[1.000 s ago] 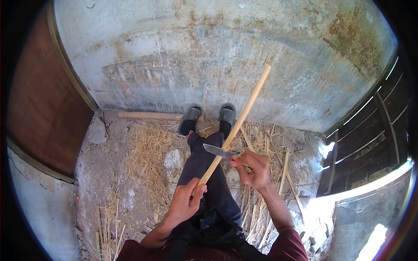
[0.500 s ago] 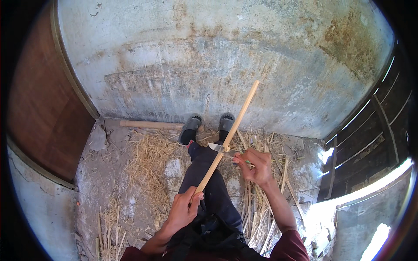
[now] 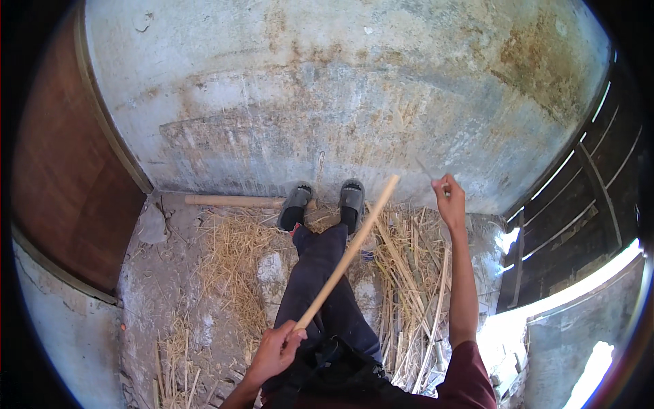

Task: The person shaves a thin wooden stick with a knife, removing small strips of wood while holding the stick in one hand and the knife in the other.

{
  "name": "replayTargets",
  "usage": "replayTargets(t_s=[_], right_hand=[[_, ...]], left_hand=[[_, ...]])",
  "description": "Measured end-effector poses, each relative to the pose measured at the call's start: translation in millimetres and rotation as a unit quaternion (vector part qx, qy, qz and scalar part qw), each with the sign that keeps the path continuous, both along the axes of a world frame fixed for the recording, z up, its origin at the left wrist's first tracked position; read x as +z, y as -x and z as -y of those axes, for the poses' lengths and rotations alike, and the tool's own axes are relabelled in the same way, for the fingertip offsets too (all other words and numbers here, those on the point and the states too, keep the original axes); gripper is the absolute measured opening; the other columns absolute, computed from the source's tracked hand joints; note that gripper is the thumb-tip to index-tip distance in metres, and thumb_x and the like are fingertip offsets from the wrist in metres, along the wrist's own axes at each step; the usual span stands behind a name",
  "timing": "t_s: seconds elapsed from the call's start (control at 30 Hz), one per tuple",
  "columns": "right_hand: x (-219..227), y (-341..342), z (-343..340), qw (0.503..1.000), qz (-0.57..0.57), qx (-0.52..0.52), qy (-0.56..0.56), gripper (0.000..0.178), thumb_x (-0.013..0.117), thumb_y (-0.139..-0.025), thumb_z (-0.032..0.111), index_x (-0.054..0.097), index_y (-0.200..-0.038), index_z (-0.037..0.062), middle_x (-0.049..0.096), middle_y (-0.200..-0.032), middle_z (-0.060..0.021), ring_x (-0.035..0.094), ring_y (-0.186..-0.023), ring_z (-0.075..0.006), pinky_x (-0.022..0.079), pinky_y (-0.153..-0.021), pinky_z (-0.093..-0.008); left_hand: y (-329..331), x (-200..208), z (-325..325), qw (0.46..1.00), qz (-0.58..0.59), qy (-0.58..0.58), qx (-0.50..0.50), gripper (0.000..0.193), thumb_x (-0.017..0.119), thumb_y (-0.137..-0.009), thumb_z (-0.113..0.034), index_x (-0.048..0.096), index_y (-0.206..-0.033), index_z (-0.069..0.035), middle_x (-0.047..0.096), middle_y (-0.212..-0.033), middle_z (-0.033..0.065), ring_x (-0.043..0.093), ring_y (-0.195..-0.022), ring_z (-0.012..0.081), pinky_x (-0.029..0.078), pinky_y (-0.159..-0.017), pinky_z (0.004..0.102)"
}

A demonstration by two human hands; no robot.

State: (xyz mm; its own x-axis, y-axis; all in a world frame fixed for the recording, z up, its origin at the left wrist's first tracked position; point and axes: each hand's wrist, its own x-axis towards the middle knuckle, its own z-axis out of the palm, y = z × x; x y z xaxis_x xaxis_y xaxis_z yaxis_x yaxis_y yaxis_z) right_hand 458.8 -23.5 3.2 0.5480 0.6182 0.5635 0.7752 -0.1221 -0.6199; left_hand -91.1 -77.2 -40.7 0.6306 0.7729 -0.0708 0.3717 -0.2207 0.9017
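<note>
Left grip (image 3: 275,349) clasps, over the legs (image 3: 303,273), the near end of the stick (image 3: 351,252), which slants up to the right, probably to leave most of its length uncovered. Beside the stick's far end, the right grip (image 3: 444,189) is closed around a smaller knife (image 3: 425,169), blurred and apart from the stick, seemingly held out for clearance.

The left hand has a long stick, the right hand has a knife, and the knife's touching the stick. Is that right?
Almost! The knife isn't touching the wooden stick: the head view shows a gap between them. The left hand does hold the stick, and the right hand the knife.
</note>
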Motion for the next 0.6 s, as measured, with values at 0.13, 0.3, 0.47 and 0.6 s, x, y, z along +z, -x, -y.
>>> replayTargets(t_s=[0.13,0.3,0.47,0.6], right_hand=[[-27.8,19.9,15.5,0.991,-0.009,0.038,0.126,0.024,0.074,-0.102,0.027,0.067,-0.1,0.0035,0.068,-0.079,-0.0186,0.065,-0.071,-0.0277,0.051,-0.071,-0.0408],[-55.1,59.1,33.0,0.99,-0.07,0.106,0.059,0.02,0.076,-0.101,0.021,0.067,-0.105,0.0037,0.071,-0.081,-0.0134,0.067,-0.076,-0.0196,0.05,-0.072,-0.0369],[-41.6,125.7,46.6,0.969,-0.188,0.161,-0.015,0.015,0.077,-0.101,0.011,0.066,-0.107,0.002,0.075,-0.092,-0.0106,0.07,-0.086,-0.0122,0.052,-0.079,-0.0304],[-23.9,180.6,62.6,0.968,-0.133,0.211,-0.026,0.016,0.079,-0.101,0.011,0.068,-0.107,0.0014,0.079,-0.097,-0.0101,0.075,-0.083,-0.015,0.056,-0.077,-0.03]], left_hand=[[-0.3,-24.5,-26.9,0.996,0.056,0.024,0.066,0.023,0.058,-0.113,-0.02,0.063,-0.101,-0.001,0.062,-0.068,0.0083,0.061,-0.059,0.018,0.046,-0.058,0.0354],[-22.2,-27.5,-38.2,0.995,0.077,0.038,0.049,0.031,0.053,-0.116,-0.026,0.065,-0.102,-0.001,0.054,-0.069,-0.001,0.051,-0.061,0.0064,0.042,-0.056,0.0266],[-38.9,-24.9,-43.6,0.995,0.091,0.027,0.02,0.029,0.053,-0.117,-0.024,0.067,-0.108,0.0,0.051,-0.068,-0.002,0.048,-0.061,0.0058,0.04,-0.057,0.0264],[-57.8,-13.2,-41.8,0.989,0.125,0.073,0.005,0.024,0.056,-0.115,-0.021,0.07,-0.113,-0.001,0.051,-0.067,-0.0014,0.048,-0.06,0.0067,0.038,-0.056,0.0281]])
